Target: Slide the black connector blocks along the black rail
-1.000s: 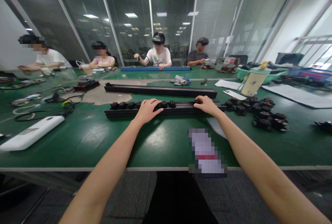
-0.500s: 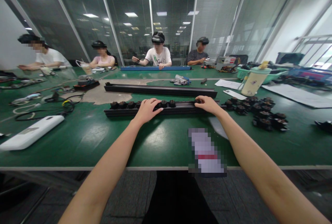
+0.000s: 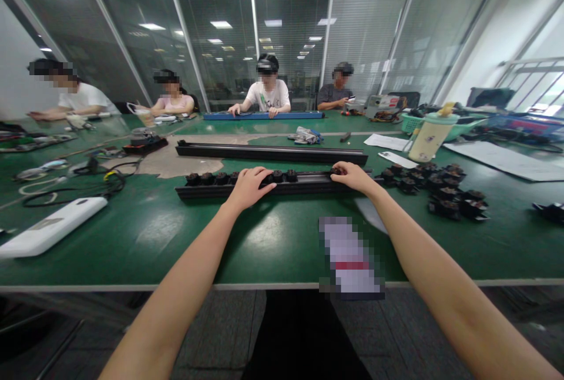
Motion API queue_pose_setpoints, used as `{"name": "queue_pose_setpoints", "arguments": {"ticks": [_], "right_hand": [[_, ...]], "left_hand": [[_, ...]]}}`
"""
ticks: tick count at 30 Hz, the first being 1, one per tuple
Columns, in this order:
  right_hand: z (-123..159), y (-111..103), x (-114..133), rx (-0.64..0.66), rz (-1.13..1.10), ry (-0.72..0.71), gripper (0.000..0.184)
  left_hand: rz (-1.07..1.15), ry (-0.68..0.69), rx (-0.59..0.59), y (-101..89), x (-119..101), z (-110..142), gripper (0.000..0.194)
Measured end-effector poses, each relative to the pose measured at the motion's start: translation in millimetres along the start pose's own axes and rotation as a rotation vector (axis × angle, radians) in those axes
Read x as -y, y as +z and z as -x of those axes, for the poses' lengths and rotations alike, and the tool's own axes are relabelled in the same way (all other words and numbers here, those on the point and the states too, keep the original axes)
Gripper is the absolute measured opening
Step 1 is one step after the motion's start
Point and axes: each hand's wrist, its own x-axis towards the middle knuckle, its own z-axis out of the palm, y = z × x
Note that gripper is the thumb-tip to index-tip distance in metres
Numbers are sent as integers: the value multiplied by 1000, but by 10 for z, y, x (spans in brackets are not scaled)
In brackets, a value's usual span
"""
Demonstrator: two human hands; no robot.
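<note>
A long black channel rail (image 3: 207,192) lies across the table in front of me, with a row of small black round parts (image 3: 291,175) seated along its left and middle. My left hand (image 3: 251,186) is laid over the rail, its fingers across the top and its thumb along the near side. Several parts are partly hidden under it. Toward the rail's right end, my right hand (image 3: 352,177) pinches another black round part (image 3: 338,171) with a coppery top, at the channel. Part of this piece is covered by the fingers.
A second black rail (image 3: 273,152) lies just beyond. Loose black parts (image 3: 445,192) cluster at the right. A pixelated phone (image 3: 350,256) lies near the front edge, a white device (image 3: 57,227) at left, a cup (image 3: 429,136) at right. Several people sit across the table.
Both my hands stay almost where they were on the rail. Across the table, a person's raised hand has come down onto the blue bar.
</note>
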Motion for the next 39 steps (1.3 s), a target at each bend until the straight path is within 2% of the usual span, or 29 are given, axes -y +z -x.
{"name": "queue_pose_setpoints", "arguments": {"ticks": [8, 23, 32, 39], "right_hand": [[-3, 14, -29, -38, 8, 0, 30], [14, -31, -36, -10, -16, -15, 34], [5, -85, -179, 52, -190, 14, 57], [-23, -58, -208, 35, -156, 32, 49]], "left_hand": [[1, -3, -1, 1, -2, 4, 43], [5, -4, 0, -13, -11, 4, 43], [-4, 0, -5, 12, 12, -4, 45], [-5, 2, -9, 9, 5, -2, 44]]}}
